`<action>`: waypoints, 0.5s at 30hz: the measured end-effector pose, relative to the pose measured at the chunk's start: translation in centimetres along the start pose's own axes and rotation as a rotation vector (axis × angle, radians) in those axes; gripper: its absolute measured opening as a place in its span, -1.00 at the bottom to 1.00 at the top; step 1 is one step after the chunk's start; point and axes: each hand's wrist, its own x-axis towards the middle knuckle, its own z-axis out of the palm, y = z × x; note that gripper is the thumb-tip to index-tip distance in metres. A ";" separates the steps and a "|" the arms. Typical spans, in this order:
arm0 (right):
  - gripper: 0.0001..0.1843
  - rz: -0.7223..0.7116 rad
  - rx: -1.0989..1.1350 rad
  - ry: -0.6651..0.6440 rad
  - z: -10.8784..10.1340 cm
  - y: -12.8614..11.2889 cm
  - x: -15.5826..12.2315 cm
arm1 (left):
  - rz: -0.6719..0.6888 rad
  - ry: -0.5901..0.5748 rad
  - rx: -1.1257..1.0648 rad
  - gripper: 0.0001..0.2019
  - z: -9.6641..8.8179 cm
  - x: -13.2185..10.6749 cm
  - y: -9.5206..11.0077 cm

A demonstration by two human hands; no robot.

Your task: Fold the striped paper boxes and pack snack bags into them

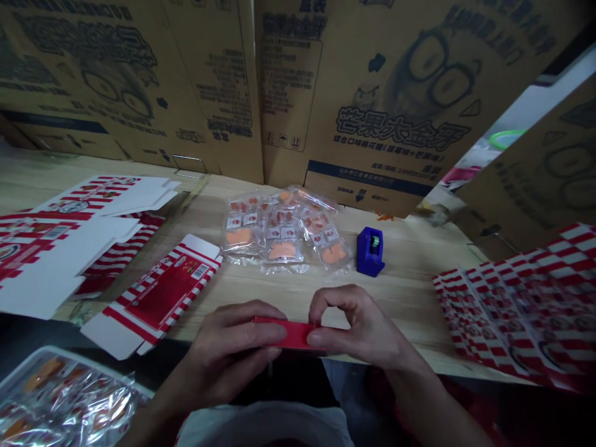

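A small red box, its narrow side facing me, is held level over the front edge of the table. My left hand wraps round its left end, thumb along the red face. At the right end my right hand pinches the box's edge between thumb and index finger. Left of my hands lies a flat red-and-white striped carton with its end flaps out. Beyond them rest several clear plastic packs holding orange pieces and small sachets. A blue tape dispenser stands right of the packs.
Flat printed cartons are stacked at the left. Rows of checked red-and-white boxes stand at the right. Large brown cardboard boxes wall off the back. A white tub of wrapped packs sits below the table at lower left.
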 end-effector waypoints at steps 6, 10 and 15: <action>-0.79 0.004 0.077 -0.015 -0.1 0.6 0.2 | 0.008 0.004 0.046 -0.70 -0.2 -0.3 0.0; -0.86 -0.011 0.151 0.049 0.1 0.7 -0.2 | 0.013 0.013 0.055 -0.70 -0.6 -0.1 0.4; -0.84 -0.399 -0.118 0.295 0.9 -0.1 -1.3 | 0.022 0.050 0.113 -0.69 -0.5 -0.1 0.6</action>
